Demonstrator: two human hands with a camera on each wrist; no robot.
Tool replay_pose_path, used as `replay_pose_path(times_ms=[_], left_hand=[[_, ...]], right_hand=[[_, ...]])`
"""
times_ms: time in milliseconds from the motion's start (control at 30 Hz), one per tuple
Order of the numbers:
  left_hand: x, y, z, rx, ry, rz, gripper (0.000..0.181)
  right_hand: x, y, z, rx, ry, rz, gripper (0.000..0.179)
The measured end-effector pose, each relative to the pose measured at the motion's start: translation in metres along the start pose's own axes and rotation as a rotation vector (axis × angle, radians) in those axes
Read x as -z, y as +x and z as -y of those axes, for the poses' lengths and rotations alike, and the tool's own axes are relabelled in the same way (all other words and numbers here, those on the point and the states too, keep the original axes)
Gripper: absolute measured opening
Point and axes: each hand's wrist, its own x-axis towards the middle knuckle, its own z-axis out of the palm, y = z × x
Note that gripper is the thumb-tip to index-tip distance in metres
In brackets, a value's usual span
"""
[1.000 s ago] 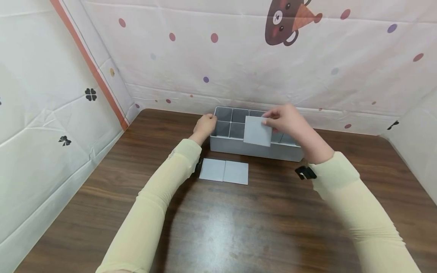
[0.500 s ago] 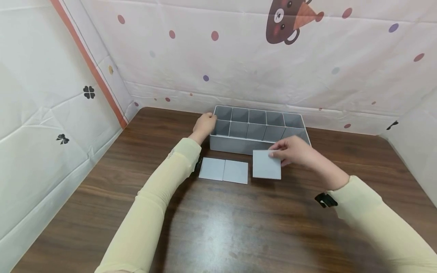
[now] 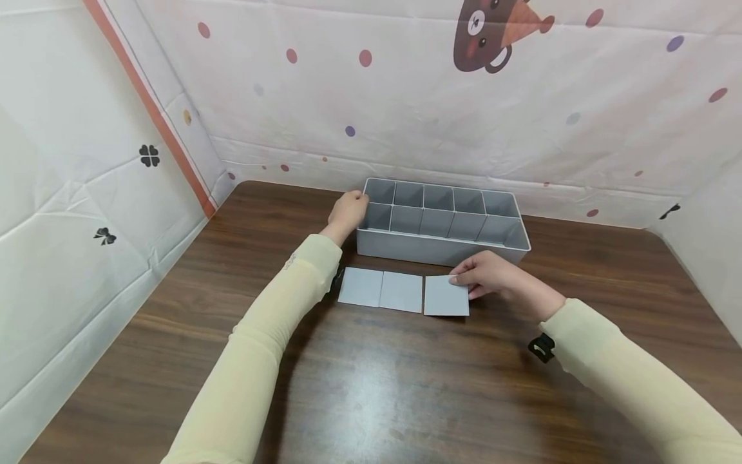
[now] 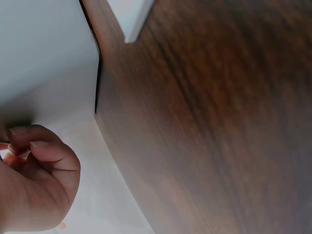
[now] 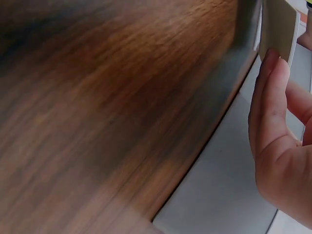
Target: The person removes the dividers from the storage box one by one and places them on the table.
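Observation:
A grey organizer box [image 3: 406,246] with two rows of square compartments stands near the back of the table. My left hand [image 3: 348,211] grips its left end at the rim; in the left wrist view the fingers of that hand [image 4: 41,180] are curled at the box wall. In front of the box, my right hand [image 3: 489,274] pinches a thin square grey divider panel [image 3: 445,298] by its right upper edge. The right wrist view shows the panel [image 5: 279,29] between thumb and fingers, tilted off the wood. Two similar panels, a left one [image 3: 361,287] and a middle one [image 3: 401,292], lie flat side by side.
The dark wooden table [image 3: 359,380] meets a white patterned cloth [image 3: 278,96] at the back and both sides. A black wrist camera [image 3: 542,348] sits under the right cuff.
My right hand has brought the panel from over the box down and forward, beside the two flat panels. My left hand stays on the box.

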Motion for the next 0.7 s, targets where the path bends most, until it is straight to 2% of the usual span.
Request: replay_pose_path(times_ms=[167, 400, 700], left_hand=[[0.001, -0.002, -0.001, 0.001, -0.002, -0.006, 0.037], [0.000, 0.000, 0.000, 0.011, -0.012, -0.005, 0.039], [0.001, 0.000, 0.000, 0.009, -0.025, 0.005, 0.040]], right_hand=[[-0.004, 0.009, -0.001, -0.002, -0.048, -0.020, 0.034], [-0.007, 0.012, -0.001, 0.001, -0.191, -0.064, 0.022], [-0.008, 0.013, 0.003, 0.020, -0.337, -0.056, 0.026]])
